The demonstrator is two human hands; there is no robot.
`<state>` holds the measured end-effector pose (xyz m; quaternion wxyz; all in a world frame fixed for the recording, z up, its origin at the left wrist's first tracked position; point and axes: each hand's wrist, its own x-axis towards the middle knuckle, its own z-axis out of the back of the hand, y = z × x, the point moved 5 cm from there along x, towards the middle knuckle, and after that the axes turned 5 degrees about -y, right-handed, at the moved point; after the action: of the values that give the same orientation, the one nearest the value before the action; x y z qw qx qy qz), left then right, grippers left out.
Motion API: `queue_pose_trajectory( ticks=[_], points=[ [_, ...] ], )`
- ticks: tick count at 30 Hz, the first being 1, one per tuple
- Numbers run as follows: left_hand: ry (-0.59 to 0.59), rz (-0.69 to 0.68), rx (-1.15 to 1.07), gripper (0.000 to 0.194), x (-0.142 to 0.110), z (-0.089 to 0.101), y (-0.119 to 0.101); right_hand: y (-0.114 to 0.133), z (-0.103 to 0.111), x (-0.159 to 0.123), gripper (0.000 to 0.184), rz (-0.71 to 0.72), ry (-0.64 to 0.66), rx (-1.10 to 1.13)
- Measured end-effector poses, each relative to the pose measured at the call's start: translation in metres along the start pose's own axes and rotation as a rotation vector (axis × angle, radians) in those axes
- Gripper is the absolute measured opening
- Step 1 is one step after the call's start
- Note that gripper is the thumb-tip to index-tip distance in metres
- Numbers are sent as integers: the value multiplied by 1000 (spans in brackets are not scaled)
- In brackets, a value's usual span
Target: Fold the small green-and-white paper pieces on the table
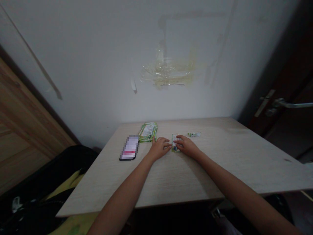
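**One small packet lies flat under my right fingertips**

My right hand [187,146] lies over the green-and-white packet [174,137], its fingers slightly spread and bent on the upper face; whether any of them pinches an edge, I cannot tell. My left hand [160,148] is loosely curved, thumb well apart from the fingers and nothing visible in its grasp. Its fingertips come right up to the packet's left edge, though I cannot tell if they touch. I judge that light, even pressure with flat pads steadies the thin wrapper best, since pushing sideways could crease it or make it slide. Beyond my left thumb sits a stack of similar packets [148,131], with a phone [129,148] farther left. A narrow green-and-white piece [194,134] lies just past my right knuckles on the table [171,179].
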<state>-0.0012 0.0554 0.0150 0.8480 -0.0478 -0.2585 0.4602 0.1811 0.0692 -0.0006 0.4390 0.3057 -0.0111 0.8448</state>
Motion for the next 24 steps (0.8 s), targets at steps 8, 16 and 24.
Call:
queue_pose_trajectory(
  ticks=[8, 16, 24],
  points=[
    [-8, -17, 3, 26, 0, 0, 0, 3, 3, 0, 30, -6, -2, -6],
    [-6, -76, 9, 20, 4, -2, -4, 2, 0, 1, 30, -7, 47, -32],
    [-4, -63, -2, 18, 6, -4, -4, 1, -2, 2, 28, -6, 17, 17]
  ],
)
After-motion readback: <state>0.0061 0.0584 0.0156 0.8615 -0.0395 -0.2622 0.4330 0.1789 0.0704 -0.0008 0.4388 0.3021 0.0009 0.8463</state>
